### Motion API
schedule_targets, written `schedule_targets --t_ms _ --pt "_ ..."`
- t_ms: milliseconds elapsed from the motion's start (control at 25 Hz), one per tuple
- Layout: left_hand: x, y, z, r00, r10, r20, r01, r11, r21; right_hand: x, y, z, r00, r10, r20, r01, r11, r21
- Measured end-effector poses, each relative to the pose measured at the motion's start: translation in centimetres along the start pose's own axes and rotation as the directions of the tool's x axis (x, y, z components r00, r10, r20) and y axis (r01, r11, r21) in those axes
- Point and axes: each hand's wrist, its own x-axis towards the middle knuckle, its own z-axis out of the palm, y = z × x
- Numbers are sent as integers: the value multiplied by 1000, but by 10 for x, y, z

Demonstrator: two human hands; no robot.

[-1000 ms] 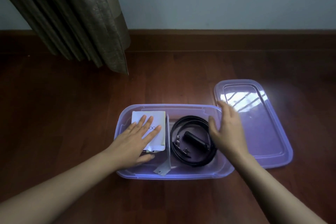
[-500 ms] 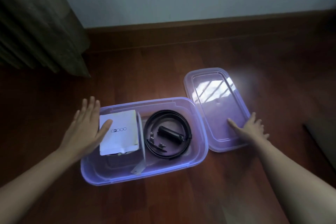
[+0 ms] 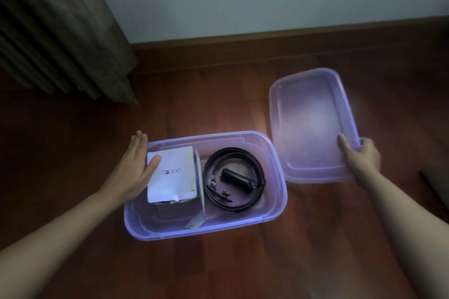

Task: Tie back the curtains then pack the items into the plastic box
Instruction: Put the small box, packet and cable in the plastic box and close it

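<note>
Right hand [image 3: 362, 160] has gone from lying flat on the lid [image 3: 313, 124] to gripping its near right corner, while the left hand [image 3: 133, 172] has slid in against the plastic box [image 3: 201, 232].

Right-hand fingers curl round the lid's edge, thumb clamped on top; the lid sits at 2 o'clock of the box, just beside its rim. Left-hand fingers lie straight and together along the box's 9 o'clock wall, thumb resting on the white packet [image 3: 170, 172] inside. The open box stands on the wooden floor [image 3: 73, 153]. The packet fills its 9 o'clock half. A coiled black belt [image 3: 233, 151] ringing a small black cylinder [image 3: 234, 177] lies in the 3 o'clock half, with a white card slip [image 3: 200, 192] between them. A curtain [image 3: 56, 26] hangs at 10 o'clock.
</note>
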Motion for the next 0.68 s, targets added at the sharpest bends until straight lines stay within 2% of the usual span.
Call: schedule_targets --t_ms 80,120,240,360,440,520,600,680 --pt "-1 1 -2 1000 4 10 -4 1000 -9 -6 -20 -5 994 -74 -77 89 975 201" --pt "-1 1 -3 1000 2 16 -2 1000 -21 -10 -33 -8 991 -108 -74 127 932 340" --pt "-1 1 -6 1000 -17 16 18 999 -51 -17 -76 -11 974 -221 47 145 771 621" --pt "2 3 -4 997 -75 -1 74 980 -183 -27 -109 -10 892 -383 239 168 774 611" --pt "3 3 -6 989 -143 -24 128 940 -317 -38 -121 -4 776 -482 408 221 813 539" --pt "5 8 -11 966 -260 0 224 830 -510 -51 -127 2 640 -519 566 315 850 423" --pt "8 14 -17 928 -358 107 318 603 -732 -61 -130 11 532 -509 677 385 857 342" --pt "8 16 -22 911 -352 217 347 366 -863 -70 -134 20 452 -492 744 402 857 322"
